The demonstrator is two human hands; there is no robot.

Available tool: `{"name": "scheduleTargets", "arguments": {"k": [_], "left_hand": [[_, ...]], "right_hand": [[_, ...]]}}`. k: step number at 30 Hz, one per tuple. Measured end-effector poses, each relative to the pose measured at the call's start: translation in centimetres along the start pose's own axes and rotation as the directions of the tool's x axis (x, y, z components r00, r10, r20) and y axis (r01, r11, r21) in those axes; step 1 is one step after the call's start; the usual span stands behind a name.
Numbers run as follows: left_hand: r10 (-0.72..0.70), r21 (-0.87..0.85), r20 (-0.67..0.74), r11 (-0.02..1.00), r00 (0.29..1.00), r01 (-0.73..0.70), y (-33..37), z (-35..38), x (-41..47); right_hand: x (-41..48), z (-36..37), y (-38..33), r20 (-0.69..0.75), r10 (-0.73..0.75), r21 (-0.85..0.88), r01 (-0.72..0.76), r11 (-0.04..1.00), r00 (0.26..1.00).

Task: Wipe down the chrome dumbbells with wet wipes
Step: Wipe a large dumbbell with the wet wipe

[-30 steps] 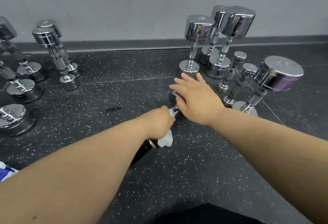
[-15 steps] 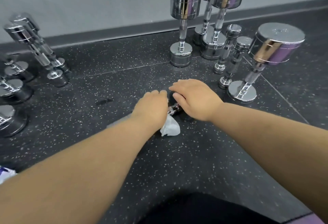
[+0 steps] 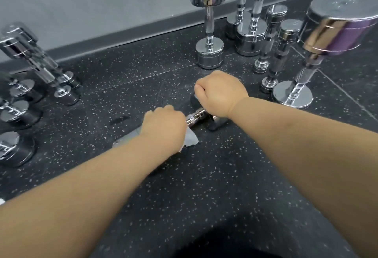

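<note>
Seen from the head camera, the left hand (image 3: 163, 126) was curled knuckles-up round the handle of a chrome dumbbell (image 3: 196, 116) that lay on its side on the black speckled rubber floor (image 3: 214, 186). A crumpled white wet wipe (image 3: 191, 140) was bunched between palm and handle, and a corner stuck out from under the hand on the side nearest the person. One chrome head of the dumbbell showed just left of that wrist, partly under the forearm.

A short bare stretch of knurled handle ran between the two hands. The right hand (image 3: 222, 94) was clenched over the dumbbell's other head, fingers tucked down round its edge, and part of that head showed below the wrist.

Beyond the right hand a tall upright chrome dumbbell (image 3: 209, 53) stood on end near the grey wall (image 3: 92, 2), with several more beside it. Just right of the right hand stood a big-headed upright chrome dumbbell (image 3: 337, 22). Well away to the left of the left hand was a cluster of upright chrome dumbbells (image 3: 41, 69).
</note>
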State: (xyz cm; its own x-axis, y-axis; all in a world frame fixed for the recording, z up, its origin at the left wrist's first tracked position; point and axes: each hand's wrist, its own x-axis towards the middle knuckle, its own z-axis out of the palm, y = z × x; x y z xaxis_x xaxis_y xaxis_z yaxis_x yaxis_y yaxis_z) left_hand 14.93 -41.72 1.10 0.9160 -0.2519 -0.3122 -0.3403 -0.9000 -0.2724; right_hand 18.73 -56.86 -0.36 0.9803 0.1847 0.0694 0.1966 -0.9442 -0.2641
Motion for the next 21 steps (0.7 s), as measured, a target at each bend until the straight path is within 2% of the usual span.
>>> {"name": "scheduleTargets", "arguments": {"k": [2, 4, 5, 6, 8, 9, 11, 12, 14, 17, 19, 21], "left_hand": [[-0.091, -0.307, -0.045, 0.949, 0.995, 0.073, 1.8, -0.4, 1.9], [-0.139, -0.454, -0.062, 0.886, 0.988, 0.096, 2.5, -0.1, 2.7], [-0.112, -0.43, -0.078, 0.9, 0.991, 0.068, 2.5, 0.3, 2.4], [-0.048, -0.332, -0.092, 0.943, 0.995, 0.015, 2.1, 0.7, 1.7], [0.072, -0.014, -0.047, 0.997, 0.996, -0.073, 0.8, 1.3, 0.2], [0.081, 0.103, 0.011, 0.991, 0.997, -0.081, 0.3, 1.4, -0.2], [-0.006, 0.118, 0.134, 0.993, 0.991, -0.01, 0.1, 0.6, 0.1], [-0.026, 0.06, 0.185, 0.998, 0.982, 0.015, 0.4, 0.0, 0.5], [-0.044, -0.163, 0.222, 0.983, 0.974, 0.081, 1.5, -0.8, 2.1], [-0.065, -0.526, 0.163, 0.838, 0.985, 0.142, 2.3, -1.1, 3.6], [-0.028, -0.639, 0.124, 0.763, 0.992, 0.101, 1.5, -0.9, 4.1], [0.045, -0.683, 0.134, 0.728, 0.99, 0.059, 0.3, -0.9, 4.1]], "right_hand": [[0.5, 0.1, -0.2, -0.01, 0.008, -0.002, -0.008, 1.0, 1.0], [0.6, 0.3, -0.2, -0.035, 0.013, 0.007, -0.012, 1.0, 0.999], [0.6, 0.3, -0.1, -0.044, 0.014, 0.01, -0.014, 1.0, 0.999], [0.6, 0.4, 0.0, -0.051, 0.011, 0.014, -0.01, 1.0, 0.999], [0.4, 0.5, 0.1, -0.074, -0.003, 0.02, 0.005, 1.0, 0.997], [0.3, 0.6, 0.2, -0.079, -0.003, 0.019, 0.005, 1.0, 0.997], [0.4, 0.5, 0.2, -0.068, -0.001, 0.023, 0.003, 1.0, 0.998], [0.5, 0.5, 0.1, -0.057, -0.002, 0.027, 0.004, 1.0, 0.998], [0.8, 0.3, -0.2, -0.048, -0.002, 0.027, 0.003, 1.0, 0.999], [1.1, 0.5, -0.1, -0.066, -0.004, 0.037, 0.006, 0.999, 0.998], [1.2, 0.5, -0.2, -0.081, 0.003, 0.043, 0.001, 0.999, 0.997], [1.5, 0.3, -0.3, -0.076, 0.007, 0.037, -0.004, 0.999, 0.997]]}}
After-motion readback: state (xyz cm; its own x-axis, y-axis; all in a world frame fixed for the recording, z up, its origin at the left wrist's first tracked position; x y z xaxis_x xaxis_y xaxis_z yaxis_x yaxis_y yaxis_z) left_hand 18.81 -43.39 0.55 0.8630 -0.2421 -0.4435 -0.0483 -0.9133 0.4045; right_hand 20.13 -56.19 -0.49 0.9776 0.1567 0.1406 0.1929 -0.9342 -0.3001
